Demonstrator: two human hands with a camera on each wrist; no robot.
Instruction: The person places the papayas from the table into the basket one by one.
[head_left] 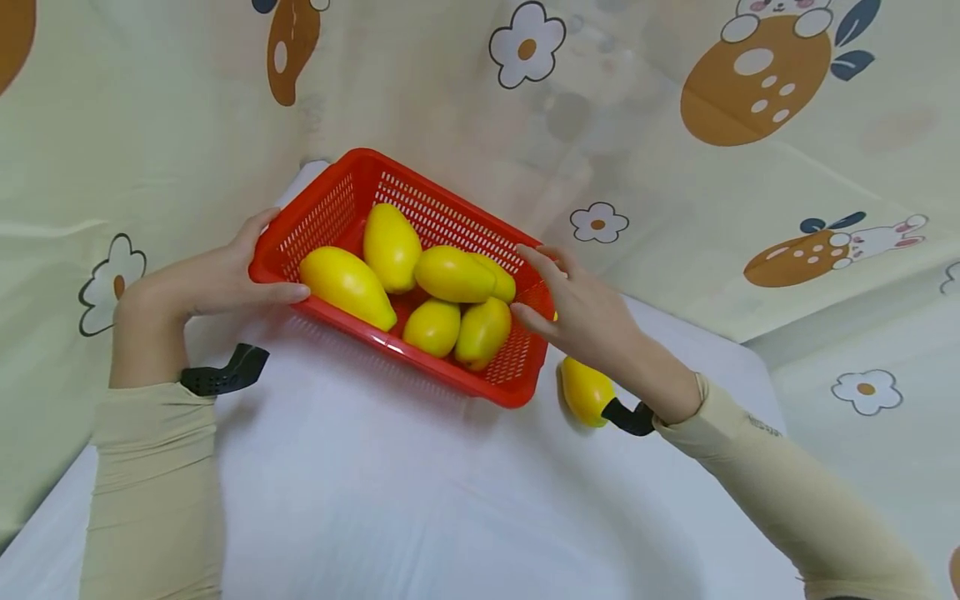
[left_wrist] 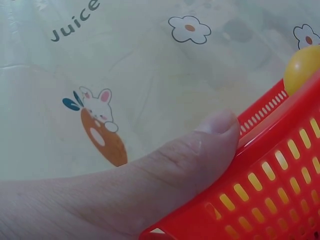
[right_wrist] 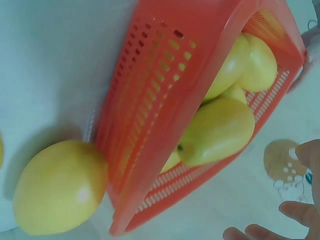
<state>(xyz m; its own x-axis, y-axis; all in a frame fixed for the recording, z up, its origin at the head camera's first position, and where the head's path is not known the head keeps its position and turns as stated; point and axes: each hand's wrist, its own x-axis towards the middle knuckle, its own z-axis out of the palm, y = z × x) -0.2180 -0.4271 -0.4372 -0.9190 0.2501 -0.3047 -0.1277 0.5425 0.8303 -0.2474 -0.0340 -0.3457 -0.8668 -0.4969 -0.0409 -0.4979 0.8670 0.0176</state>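
A red plastic basket (head_left: 397,348) with slotted walls holds several yellow mangoes (head_left: 352,287). At its left end my left hand (head_left: 221,275) grips the rim, the thumb (left_wrist: 200,145) lying along the edge and the other fingers hidden behind the wall. Over the right end hangs my right hand (head_left: 588,317), its fingers spread and holding nothing. The right wrist view shows those fingers (right_wrist: 297,212) apart from the basket. One loose mango (head_left: 585,387) lies on the white cloth just right of the basket, below my right wrist.
A white cloth (head_left: 390,500) covers the table under the basket. Behind and around it hangs a pale curtain (head_left: 450,108) printed with flowers and rabbits. In the right wrist view, a yellow sliver (right_wrist: 0,152) shows at the left edge.
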